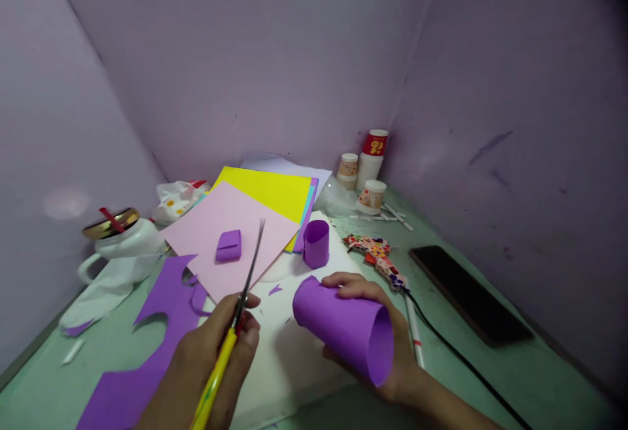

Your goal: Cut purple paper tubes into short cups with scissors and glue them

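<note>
Scissors point(223, 364) with yellow handles rest in my left hand point(196, 355), whose fingers are closed around them; the blades point up and away. My right hand point(387, 319) grips a large purple paper tube point(338, 325) on its side, its open end facing right and toward me. Behind the tube, a smaller purple paper cylinder point(316, 245) stands upright on a white sheet point(275, 364). A small folded purple paper piece point(229, 246) lies on the pink sheet point(265, 211). Left of my left hand is a cut purple sheet point(157, 338) with curved notches.
A glue gun point(375, 256) with flowery wrapping trails a black cord point(461, 358). Beside it lies a phone point(468, 292). Paper cups point(370, 168) stand at the back right. A yellow sheet point(275, 188) lies under the pink one. A white mug point(130, 237) stands left.
</note>
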The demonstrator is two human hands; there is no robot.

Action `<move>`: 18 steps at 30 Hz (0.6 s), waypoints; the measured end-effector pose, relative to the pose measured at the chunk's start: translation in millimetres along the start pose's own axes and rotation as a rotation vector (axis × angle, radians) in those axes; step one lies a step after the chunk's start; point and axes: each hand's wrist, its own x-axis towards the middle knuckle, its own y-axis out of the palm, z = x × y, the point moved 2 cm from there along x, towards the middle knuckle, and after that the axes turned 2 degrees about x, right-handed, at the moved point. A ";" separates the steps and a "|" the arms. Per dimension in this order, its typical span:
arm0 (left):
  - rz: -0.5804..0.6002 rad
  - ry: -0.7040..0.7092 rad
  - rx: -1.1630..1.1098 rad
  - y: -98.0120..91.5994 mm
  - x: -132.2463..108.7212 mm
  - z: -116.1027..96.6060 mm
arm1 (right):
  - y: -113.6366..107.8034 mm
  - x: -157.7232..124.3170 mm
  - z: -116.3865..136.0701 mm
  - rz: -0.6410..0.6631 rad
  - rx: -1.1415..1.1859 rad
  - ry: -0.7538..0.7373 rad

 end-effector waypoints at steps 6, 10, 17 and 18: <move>0.087 -0.063 0.600 -9.2 17.8 25.9 | 1.1 -3.8 -5.1 0.028 -0.029 0.039; 0.165 -0.023 0.621 0.2 25.3 34.8 | 1.6 -9.3 -11.0 0.030 -0.014 0.044; -0.245 0.293 0.482 -1.0 18.6 39.6 | 3.1 -18.0 -15.2 0.082 -0.057 0.080; -0.363 0.397 0.409 0.1 11.1 32.9 | 3.5 -18.0 -13.9 0.070 -0.090 0.101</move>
